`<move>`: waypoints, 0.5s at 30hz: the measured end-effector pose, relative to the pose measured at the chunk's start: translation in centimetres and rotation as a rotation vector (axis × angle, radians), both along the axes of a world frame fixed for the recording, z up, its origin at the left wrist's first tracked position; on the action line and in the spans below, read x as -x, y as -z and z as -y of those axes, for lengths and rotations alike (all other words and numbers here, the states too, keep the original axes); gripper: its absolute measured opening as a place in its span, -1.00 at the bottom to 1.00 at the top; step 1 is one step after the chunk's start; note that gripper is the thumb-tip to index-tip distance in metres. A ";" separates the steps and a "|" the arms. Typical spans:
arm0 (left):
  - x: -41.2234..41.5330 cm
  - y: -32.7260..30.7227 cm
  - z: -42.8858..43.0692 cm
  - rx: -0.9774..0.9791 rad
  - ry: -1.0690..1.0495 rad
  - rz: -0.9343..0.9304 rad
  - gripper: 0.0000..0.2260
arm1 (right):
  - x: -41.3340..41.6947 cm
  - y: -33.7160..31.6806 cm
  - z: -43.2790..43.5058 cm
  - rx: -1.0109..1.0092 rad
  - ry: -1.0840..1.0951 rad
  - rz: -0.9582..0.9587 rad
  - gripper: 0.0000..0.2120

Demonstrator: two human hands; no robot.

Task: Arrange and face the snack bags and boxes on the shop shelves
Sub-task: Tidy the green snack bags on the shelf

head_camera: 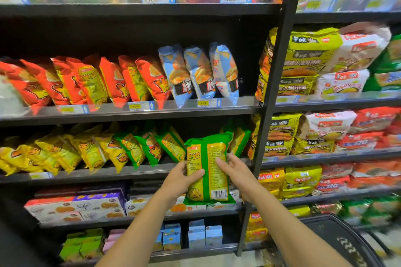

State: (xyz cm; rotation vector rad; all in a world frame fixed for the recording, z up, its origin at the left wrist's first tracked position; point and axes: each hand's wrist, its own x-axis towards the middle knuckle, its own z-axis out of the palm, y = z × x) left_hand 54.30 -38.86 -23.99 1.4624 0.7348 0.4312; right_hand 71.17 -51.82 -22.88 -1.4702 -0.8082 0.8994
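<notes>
The job looks partly done. On the upper shelf (134, 112) the red bags (112, 80) and blue bags (199, 71) stand in rows behind their price tags, while on the shelf below the yellow bags (65, 151) and the green row (149, 147) lean sideways and overlap, with a gap in the green row on its right side. The biscuit boxes (86, 206) lower down lie stacked, and I cannot tell whether they have been faced. One green bag (208, 171) is off the shelf, held upright in front of that gap with its barcode and small print towards the camera (so its front is probably still turned away). The left hand (180, 180) has its grip clamped on the bag's lower left edge, thumb across the face. The right hand (237, 172) lays fairly straight fingers on the bag's right side, its grip apart rather than closed round it. What likely remains is turning and seating this bag, then straightening the leaning rows.
</notes>
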 end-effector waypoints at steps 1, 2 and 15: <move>-0.1 -0.1 0.3 0.000 -0.008 0.007 -0.64 | 0.5 0.4 -0.1 0.006 -0.001 0.019 -0.54; -0.1 0.0 0.5 -0.005 -0.012 0.013 -0.62 | 1.0 0.6 -0.1 0.001 0.011 0.029 -0.62; 1.7 -1.4 0.1 0.331 -0.062 0.259 -0.36 | -0.3 1.0 1.3 -0.083 0.059 -0.588 -0.64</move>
